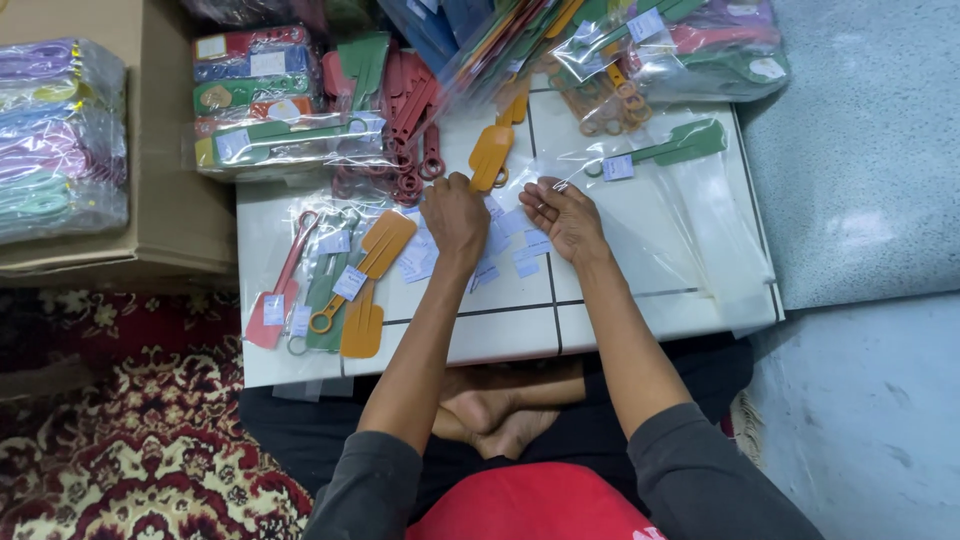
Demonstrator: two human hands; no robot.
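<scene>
A patterned red carpet and a pale grey floor flank a low white tiled table, glossy and crossed by dark grout lines. A cardboard box stands to its left, holding soft bundles wrapped in clear film. Stacks of bagged flat plastic tools crowd the far edge (red, green, blue, orange). The left hand, fingers curled, pinches the ring end of an orange spatula; its long axis runs away from the person, paddle pointing to the far side. The right hand, half open, fingertips touching crinkly clear bags, grips nothing that shows. Small white labels lie between the hands.
</scene>
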